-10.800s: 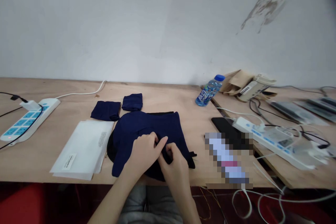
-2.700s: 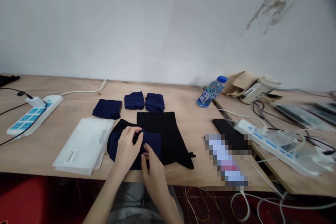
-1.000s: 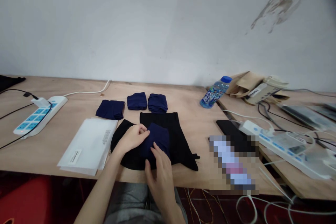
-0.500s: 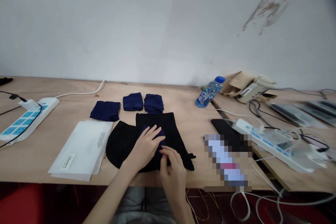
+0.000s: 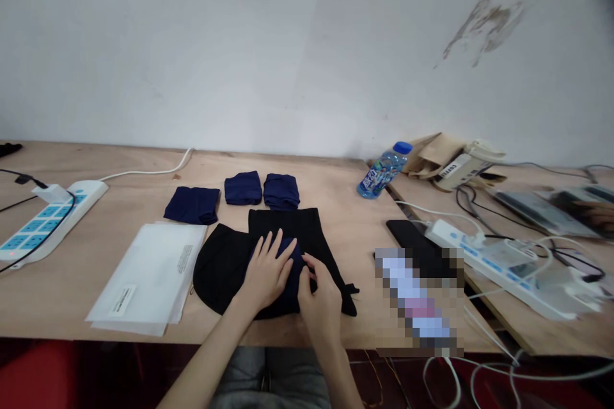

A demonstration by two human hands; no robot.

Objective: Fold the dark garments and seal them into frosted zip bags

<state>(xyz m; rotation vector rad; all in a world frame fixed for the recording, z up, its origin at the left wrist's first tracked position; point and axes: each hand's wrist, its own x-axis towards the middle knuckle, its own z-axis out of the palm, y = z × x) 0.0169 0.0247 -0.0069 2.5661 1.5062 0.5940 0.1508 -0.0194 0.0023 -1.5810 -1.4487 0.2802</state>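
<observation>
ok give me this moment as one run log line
left hand: spread on navy cloth; right hand: fingertips at its right edge; underneath: black fabric; beyond: three folded navy cloths

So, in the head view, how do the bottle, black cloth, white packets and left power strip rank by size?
1. Black cloth, by its outline, though partly covered
2. White packets
3. Left power strip, reaching the frame edge
4. Bottle, farther back
</observation>
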